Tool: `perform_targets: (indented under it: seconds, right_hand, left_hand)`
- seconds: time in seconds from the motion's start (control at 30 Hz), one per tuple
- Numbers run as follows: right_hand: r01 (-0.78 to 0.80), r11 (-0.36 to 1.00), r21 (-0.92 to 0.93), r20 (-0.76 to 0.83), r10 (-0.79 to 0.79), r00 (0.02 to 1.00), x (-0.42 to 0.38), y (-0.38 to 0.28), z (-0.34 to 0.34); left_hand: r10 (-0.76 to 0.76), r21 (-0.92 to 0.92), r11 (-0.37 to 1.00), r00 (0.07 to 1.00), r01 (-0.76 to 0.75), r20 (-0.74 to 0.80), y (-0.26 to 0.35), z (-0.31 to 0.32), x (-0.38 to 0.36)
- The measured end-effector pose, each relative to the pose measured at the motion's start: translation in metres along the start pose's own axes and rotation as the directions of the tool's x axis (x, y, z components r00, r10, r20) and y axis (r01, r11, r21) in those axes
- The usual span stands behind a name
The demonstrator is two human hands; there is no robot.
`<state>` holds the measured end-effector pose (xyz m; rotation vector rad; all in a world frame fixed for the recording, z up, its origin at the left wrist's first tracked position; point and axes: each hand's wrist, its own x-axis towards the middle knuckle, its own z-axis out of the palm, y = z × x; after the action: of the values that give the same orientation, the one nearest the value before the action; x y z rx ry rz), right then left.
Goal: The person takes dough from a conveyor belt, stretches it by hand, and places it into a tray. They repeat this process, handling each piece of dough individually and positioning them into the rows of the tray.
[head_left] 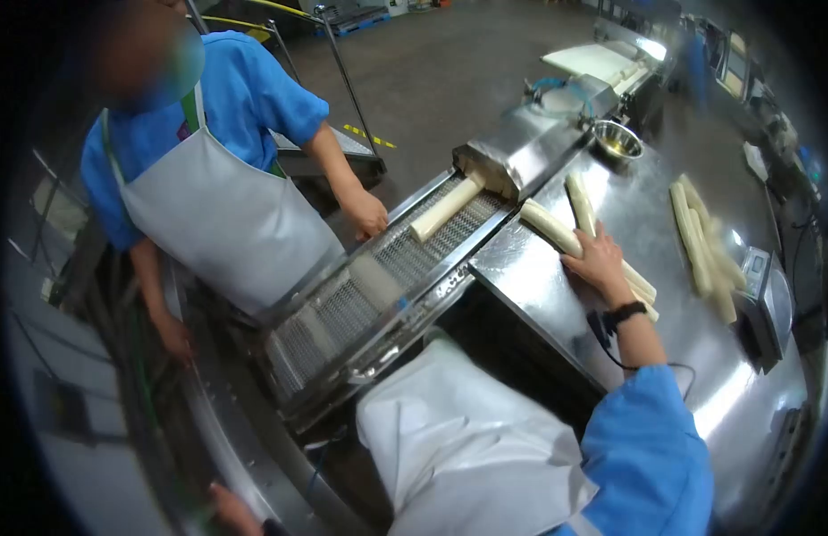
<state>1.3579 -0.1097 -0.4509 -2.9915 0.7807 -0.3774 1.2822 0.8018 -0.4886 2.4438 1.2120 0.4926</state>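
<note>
My right hand (597, 261), with a dark band at the wrist, lies over pale dough rolls on the steel table (539, 277). Its fingers are spread, touching one roll (550, 225) and the end of another roll (580, 201); part of the rolls is hidden beneath it. At the bottom left edge, my left hand (235, 511) is blurred and mostly out of frame, so its fingers and anything in them are unclear. A single roll (445, 210) lies on the mesh conveyor (342, 308), at the mouth of a metal machine (530, 143).
A co-worker in a pale apron (226, 214) stands across the conveyor, one hand (367, 213) near its far rail. More rolls (691, 232) lie at the right, beside a scale (769, 304). A metal bowl (617, 141) sits at the table's far end.
</note>
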Motion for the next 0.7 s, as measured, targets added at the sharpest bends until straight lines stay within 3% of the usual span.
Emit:
perform_targets:
  seconds: [0.07, 0.13, 0.2, 0.23, 0.3, 0.33, 0.4, 0.47, 0.53, 0.6, 0.63, 0.7]
  right_hand:
    - [-0.054, 0.998, 0.043, 0.098, 0.049, 0.994, 0.017, -0.025, 0.000]
    - [0.004, 0.998, 0.061, 0.107, -0.010, 0.994, 0.017, -0.036, 0.008]
    - [0.085, 0.991, 0.108, 0.104, -0.097, 0.990, 0.003, -0.044, 0.004]
    - [0.132, 0.984, 0.120, 0.109, -0.145, 0.983, -0.005, -0.046, 0.001]
    - [0.191, 0.972, 0.138, 0.111, -0.207, 0.972, -0.011, -0.045, -0.005]
    - [0.113, 0.972, 0.207, 0.170, -0.150, 0.974, -0.011, -0.040, -0.006]
    - [-0.073, 0.964, 0.255, 0.283, -0.002, 0.959, -0.007, -0.041, -0.027]
    - [-0.192, 0.907, 0.376, 0.223, 0.112, 0.968, 0.002, -0.023, -0.015]
    - [-0.132, 0.951, 0.278, 0.193, 0.079, 0.978, 0.007, -0.010, -0.011]
    - [-0.074, 0.977, 0.201, 0.081, 0.058, 0.995, -0.005, 0.006, 0.004]
    - [0.003, 0.991, 0.135, -0.003, -0.003, 1.000, -0.019, 0.026, 0.022]
    - [0.008, 0.981, 0.192, 0.062, -0.021, 0.998, -0.053, 0.024, -0.015]
  left_hand:
    - [0.021, 0.002, 1.000, 1.000, -0.021, 0.000, -0.005, 0.001, 0.001]
    - [0.043, 0.004, 0.999, 0.999, -0.043, -0.005, -0.005, 0.000, -0.002]
    - [0.201, 0.032, 0.979, 0.977, -0.199, -0.065, 0.000, -0.003, -0.013]
    - [0.198, 0.032, 0.980, 0.978, -0.196, -0.074, 0.009, -0.006, -0.022]
    - [0.159, 0.239, 0.963, 0.980, -0.128, -0.117, 0.039, -0.018, -0.041]
    - [0.150, 0.240, 0.964, 0.981, -0.117, -0.125, 0.025, -0.012, -0.033]
    - [0.456, 0.072, 0.885, 0.823, -0.460, -0.340, -0.006, 0.011, -0.014]
    - [0.410, 0.063, 0.908, 0.849, -0.414, -0.334, -0.017, 0.023, -0.004]
    - [0.339, 0.042, 0.937, 0.868, -0.348, -0.363, -0.016, 0.014, -0.004]
    - [0.274, -0.057, 0.954, 0.932, -0.295, -0.238, 0.028, -0.008, -0.037]
    - [0.265, -0.185, 0.926, 0.915, -0.330, -0.304, 0.029, -0.004, -0.040]
    - [0.222, -0.165, 0.944, 0.921, -0.285, -0.321, 0.035, -0.009, -0.046]
